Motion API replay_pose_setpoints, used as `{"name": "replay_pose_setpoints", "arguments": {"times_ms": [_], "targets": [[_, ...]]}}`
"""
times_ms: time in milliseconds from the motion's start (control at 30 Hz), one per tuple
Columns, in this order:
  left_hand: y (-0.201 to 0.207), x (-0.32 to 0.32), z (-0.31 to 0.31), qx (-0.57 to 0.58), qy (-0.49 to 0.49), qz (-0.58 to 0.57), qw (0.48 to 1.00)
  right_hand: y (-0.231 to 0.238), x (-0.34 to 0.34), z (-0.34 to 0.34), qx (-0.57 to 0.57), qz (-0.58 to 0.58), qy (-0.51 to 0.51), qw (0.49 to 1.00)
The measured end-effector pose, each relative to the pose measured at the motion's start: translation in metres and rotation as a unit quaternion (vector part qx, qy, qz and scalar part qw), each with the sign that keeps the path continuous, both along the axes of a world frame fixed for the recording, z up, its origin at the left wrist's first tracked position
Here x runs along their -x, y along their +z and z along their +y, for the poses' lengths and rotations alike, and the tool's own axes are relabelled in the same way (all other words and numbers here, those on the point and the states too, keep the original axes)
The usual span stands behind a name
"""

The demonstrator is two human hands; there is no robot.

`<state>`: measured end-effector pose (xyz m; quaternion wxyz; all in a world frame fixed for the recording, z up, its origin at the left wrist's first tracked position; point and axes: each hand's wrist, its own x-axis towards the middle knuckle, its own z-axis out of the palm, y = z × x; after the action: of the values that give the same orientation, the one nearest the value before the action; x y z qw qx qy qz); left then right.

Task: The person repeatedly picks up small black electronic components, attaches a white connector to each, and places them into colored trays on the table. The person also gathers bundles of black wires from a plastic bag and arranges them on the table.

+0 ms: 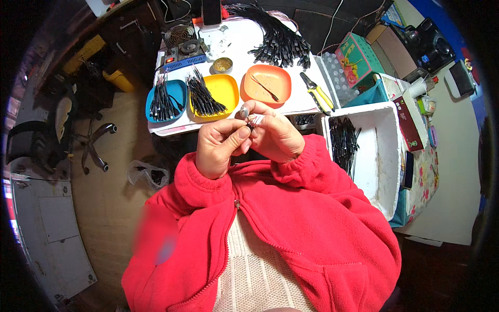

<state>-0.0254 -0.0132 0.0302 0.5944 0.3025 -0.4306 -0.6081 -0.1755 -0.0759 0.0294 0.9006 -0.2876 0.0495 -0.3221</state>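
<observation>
My left hand (221, 146) and my right hand (280, 136) meet in front of my chest, just short of the table edge. Both are closed, fingertips pinched together on a small dark piece with thin wire ends (251, 125), mostly hidden by the fingers. Something grey caps a fingertip of the right hand. Beyond the hands is an orange tray (249, 93) with one short black cable (267, 88) in it. To its left, a yellow tray (232, 86) and a blue tray (150, 99) hold bundles of black cables with bared wire ends.
Yellow-handled wire strippers (321, 99) lie right of the orange tray. A metal bowl (222, 65) stands behind the yellow one, near a blue-fronted device (184, 63). Black cables (283, 44) are heaped at the back. On my right is a white foam box (387, 156) with more cables.
</observation>
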Motion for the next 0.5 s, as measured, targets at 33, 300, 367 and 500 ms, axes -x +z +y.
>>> {"name": "replay_pose_setpoints", "arguments": {"times_ms": [33, 300, 367, 500], "targets": [[-0.001, 0.0, -0.001, -0.015, 0.001, -0.006, 1.0, -0.003, -0.001, -0.001, -0.005, -0.004, 0.007, 1.0], [0.0, -0.006, -0.007, -0.027, -0.015, -0.043, 0.999, -0.014, 0.0, -0.013, 0.065, 0.041, -0.048, 0.996], [-0.001, -0.007, -0.008, -0.034, -0.003, -0.052, 0.998, -0.016, -0.003, -0.01, 0.004, 0.014, -0.034, 0.999], [-0.002, -0.007, -0.008, -0.039, 0.026, -0.074, 0.996, -0.02, -0.009, -0.003, -0.013, 0.037, -0.065, 0.997]]}}
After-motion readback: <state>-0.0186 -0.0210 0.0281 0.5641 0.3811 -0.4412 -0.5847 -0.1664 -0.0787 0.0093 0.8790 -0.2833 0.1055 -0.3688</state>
